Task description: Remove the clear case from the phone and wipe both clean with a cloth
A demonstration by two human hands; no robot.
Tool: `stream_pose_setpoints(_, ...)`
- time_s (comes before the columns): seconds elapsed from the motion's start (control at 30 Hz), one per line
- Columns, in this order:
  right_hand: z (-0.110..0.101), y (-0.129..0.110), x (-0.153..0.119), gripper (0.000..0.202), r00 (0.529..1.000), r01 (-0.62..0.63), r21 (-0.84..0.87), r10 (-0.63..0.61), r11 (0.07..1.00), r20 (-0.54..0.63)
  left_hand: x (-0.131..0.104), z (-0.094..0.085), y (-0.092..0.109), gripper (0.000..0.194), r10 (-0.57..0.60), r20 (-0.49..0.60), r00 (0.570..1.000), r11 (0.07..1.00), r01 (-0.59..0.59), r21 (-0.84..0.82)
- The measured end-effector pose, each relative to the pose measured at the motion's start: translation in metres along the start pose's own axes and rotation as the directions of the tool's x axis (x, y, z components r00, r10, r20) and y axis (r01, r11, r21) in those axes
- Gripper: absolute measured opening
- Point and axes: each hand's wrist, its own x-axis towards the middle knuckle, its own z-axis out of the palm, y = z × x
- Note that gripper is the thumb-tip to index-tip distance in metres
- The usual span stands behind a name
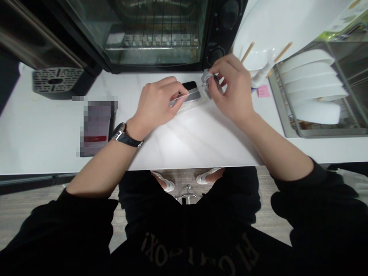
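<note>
Pinched between thumb and fingers of my left hand (161, 97) is the end of a clear strip (191, 93) that looks like transparent tape. It stretches to the right, to a small grey and clear tape dispenser (206, 78) that my right hand (231, 86) grips with bent fingers. The dispenser is partly hidden by those fingers. Behind the strip, a dark phone-like slab (190, 86) lies flat on the white counter (184, 145), partly covered by my left hand.
A toaster oven (152, 65) stands at the back. A machine with a slotted drip tray (57, 81) is at left, near a blurred-out flat item (96, 130). To the right are a white bottle (261, 74), a pink note (263, 91) and a rack of white dishes (313, 82).
</note>
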Motion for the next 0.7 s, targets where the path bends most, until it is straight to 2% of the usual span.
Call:
stream_pose_setpoints(0.17,0.0,0.001,0.0,0.023,1.0,0.024,-0.052,-0.024,0.998,-0.007,0.0,0.005,0.001,0.014,0.025,-0.027,0.999,0.999,-0.025,-0.033)
stream_pose_setpoints(0.3,0.002,-0.004,-0.004,0.029,0.998,0.065,-0.048,-0.065,0.997,0.003,-0.001,0.008,0.007,0.011,-0.004,-0.027,1.0,0.998,0.002,-0.059)
stream_pose_setpoints(0.47,0.005,-0.014,-0.007,0.015,0.999,0.022,-0.009,-0.022,1.0,0.036,-0.001,0.012,0.013,0.01,-0.09,-0.086,0.992,0.99,0.08,-0.112)
stream_pose_setpoints(0.6,0.002,-0.017,-0.006,0.013,0.996,-0.063,-0.02,0.064,0.998,0.056,-0.001,0.015,0.009,0.031,-0.105,0.009,0.994,0.957,0.103,-0.271)
stream_pose_setpoints(0.7,-0.001,-0.016,-0.005,0.013,0.993,-0.101,-0.056,0.104,0.993,0.053,0.0,0.014,0.005,0.036,-0.1,0.101,0.99,0.907,0.133,-0.399)
